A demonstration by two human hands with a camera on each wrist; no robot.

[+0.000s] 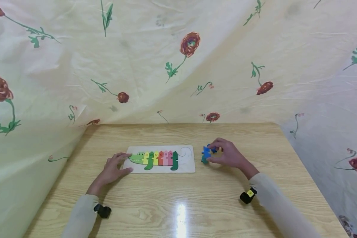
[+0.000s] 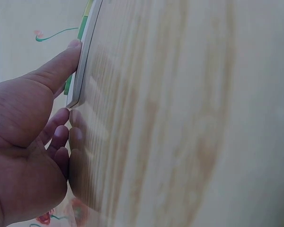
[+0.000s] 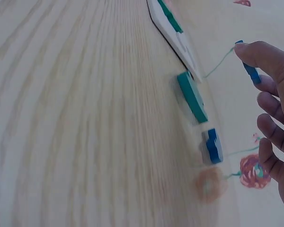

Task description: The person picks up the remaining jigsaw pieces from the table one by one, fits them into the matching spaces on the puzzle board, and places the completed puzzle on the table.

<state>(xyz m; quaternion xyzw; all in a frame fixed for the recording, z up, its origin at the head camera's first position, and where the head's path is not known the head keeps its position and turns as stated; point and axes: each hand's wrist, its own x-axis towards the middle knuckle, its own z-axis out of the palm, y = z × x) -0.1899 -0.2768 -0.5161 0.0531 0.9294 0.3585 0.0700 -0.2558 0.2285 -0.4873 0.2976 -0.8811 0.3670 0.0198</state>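
A flat white puzzle board (image 1: pixel 185 168) carries a crocodile of colored wooden pieces, with a green head (image 1: pixel 137 158) at its left end and a pale stretch at the tail end. My left hand (image 1: pixel 112 168) rests at the board's left end, thumb and forefinger touching it and the other fingers loosely bent beside the edge. Between thumb and forefinger, my right hand (image 1: pixel 227 153) pinches a blue puzzle piece (image 3: pixel 250 71), raised above the table. Below it, a teal puzzle piece (image 3: pixel 192 97) and a darker blue puzzle piece (image 3: pixel 214 146) lie on the wood.
The light wooden table (image 1: pixel 154 201) ends at the back against a cream cloth (image 1: pixel 148 66) printed with red flowers. More of this cloth hangs at both sides. Black wrist cameras (image 1: pixel 247 195) sit at both sleeves.
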